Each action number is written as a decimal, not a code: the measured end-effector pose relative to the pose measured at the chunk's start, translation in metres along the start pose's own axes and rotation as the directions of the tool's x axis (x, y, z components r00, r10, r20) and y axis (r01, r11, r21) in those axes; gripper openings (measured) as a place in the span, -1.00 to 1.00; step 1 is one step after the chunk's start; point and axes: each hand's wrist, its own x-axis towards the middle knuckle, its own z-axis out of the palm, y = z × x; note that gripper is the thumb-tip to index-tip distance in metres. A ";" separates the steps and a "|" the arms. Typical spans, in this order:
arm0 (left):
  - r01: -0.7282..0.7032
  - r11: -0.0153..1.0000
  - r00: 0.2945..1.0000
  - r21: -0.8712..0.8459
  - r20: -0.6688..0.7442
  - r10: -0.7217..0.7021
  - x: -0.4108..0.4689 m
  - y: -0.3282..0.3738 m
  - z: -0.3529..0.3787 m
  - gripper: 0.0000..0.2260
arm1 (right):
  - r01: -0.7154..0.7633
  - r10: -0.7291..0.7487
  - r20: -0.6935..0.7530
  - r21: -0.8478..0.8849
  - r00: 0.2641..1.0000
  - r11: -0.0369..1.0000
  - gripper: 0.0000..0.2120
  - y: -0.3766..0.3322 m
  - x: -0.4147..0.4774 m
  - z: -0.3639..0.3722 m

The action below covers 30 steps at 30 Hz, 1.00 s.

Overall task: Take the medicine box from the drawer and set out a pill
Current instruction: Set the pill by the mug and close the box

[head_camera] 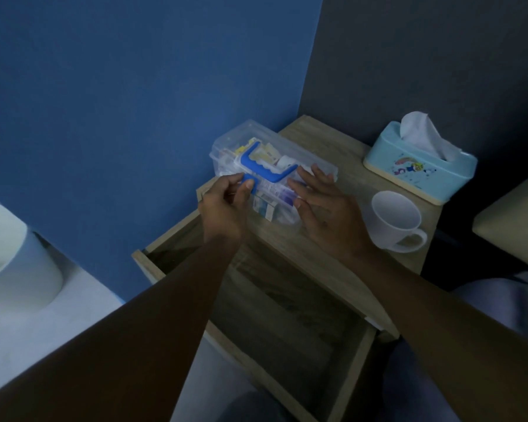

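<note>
A clear plastic medicine box point(235, 141) with a blue handle point(264, 167) stands on the wooden bedside table point(345, 239), at its left back corner. Packets and small cartons show through its walls. My left hand point(226, 205) pinches a blue latch point(250, 179) on the box's near left side. My right hand point(326, 208) lies with spread fingers against the box's near right side and lid. Below my arms the drawer point(287, 315) stands pulled out, its inside dark.
A white mug point(395, 217) stands just right of my right hand. Behind it is a light blue tissue box point(421, 167) with a tissue sticking up. A blue wall is at left, a pale cushioned edge point(512, 223) at far right.
</note>
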 end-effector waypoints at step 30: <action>-0.067 0.912 0.992 0.405 -0.066 0.103 -0.006 -0.011 0.015 -0.77 | 0.018 -0.018 0.045 0.002 0.999 1.000 -0.67 -0.004 0.001 -0.008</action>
